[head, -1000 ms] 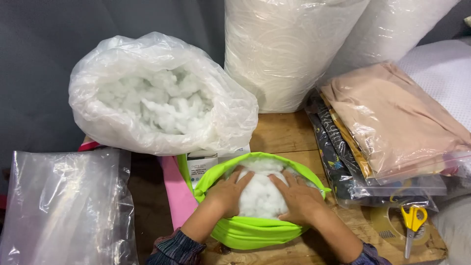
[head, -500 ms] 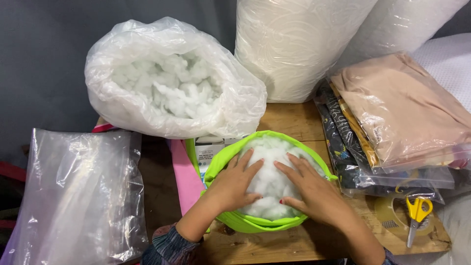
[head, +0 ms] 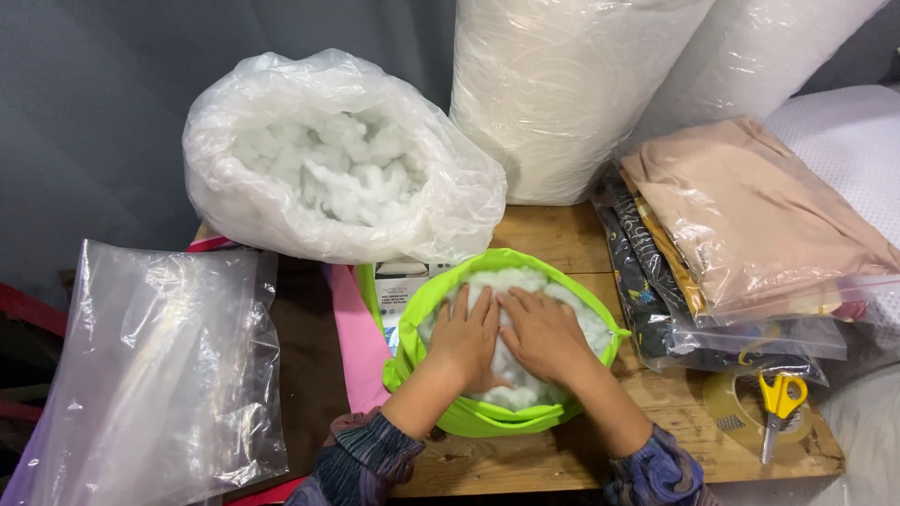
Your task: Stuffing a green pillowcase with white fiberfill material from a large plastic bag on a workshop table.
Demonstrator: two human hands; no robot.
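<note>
My left hand [head: 466, 339] and right hand [head: 541, 334] lie flat and open, holding nothing, pushing fluff [head: 511, 281] down inside the green bag [head: 487, 420] so it packs tight.

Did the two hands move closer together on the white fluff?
Yes. The left hand and right hand slid inward, now touching mid-stuffing, away from the green cover's rim.

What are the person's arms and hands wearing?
Both hands are bare: the left hand and right hand have no gloves or rings that show. The forearms are uncovered. Bunched near each elbow is a dark sleeve with thin blue, purple and reddish stripes.
</note>
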